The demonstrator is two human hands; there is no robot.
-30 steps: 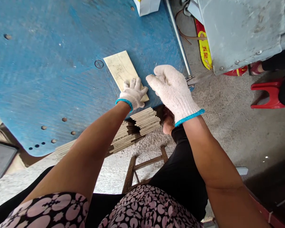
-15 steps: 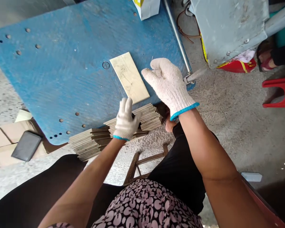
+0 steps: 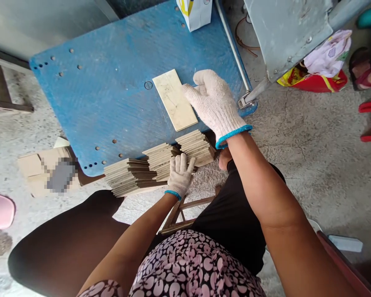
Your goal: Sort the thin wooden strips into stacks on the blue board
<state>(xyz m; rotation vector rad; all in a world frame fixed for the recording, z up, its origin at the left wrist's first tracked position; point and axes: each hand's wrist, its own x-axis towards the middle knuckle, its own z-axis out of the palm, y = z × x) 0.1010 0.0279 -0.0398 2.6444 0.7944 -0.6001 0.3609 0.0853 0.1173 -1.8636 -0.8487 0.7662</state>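
Observation:
My left hand (image 3: 179, 173), in a white knit glove with a blue cuff, lies with its fingers stretched out against the near edge of the stacked thin beige panels (image 3: 159, 161). No panel is visibly gripped in it. In a matching glove, my right hand (image 3: 213, 101) hovers over the right part of the blue table, its fingers loosely curved and a gap between thumb and fingers. Nothing shows in that gap. Just left of its fingertips a cream rectangular panel (image 3: 175, 103) with faint grey marks lies flat on the blue tabletop (image 3: 111, 99).
A white carton (image 3: 198, 16) stands at the table's far edge, beside a metal rod (image 3: 233, 45). Below the table's left corner is a cardboard box (image 3: 34, 173) with a blurred dark item on it. A wooden stool (image 3: 176, 225) stands below me. Another person's foot (image 3: 366, 76) shows at right.
My left hand has moved down and slightly right, from near the flat panel onto the edge of the stacks. My right hand keeps nearly the same pose. The camera view has shifted left.

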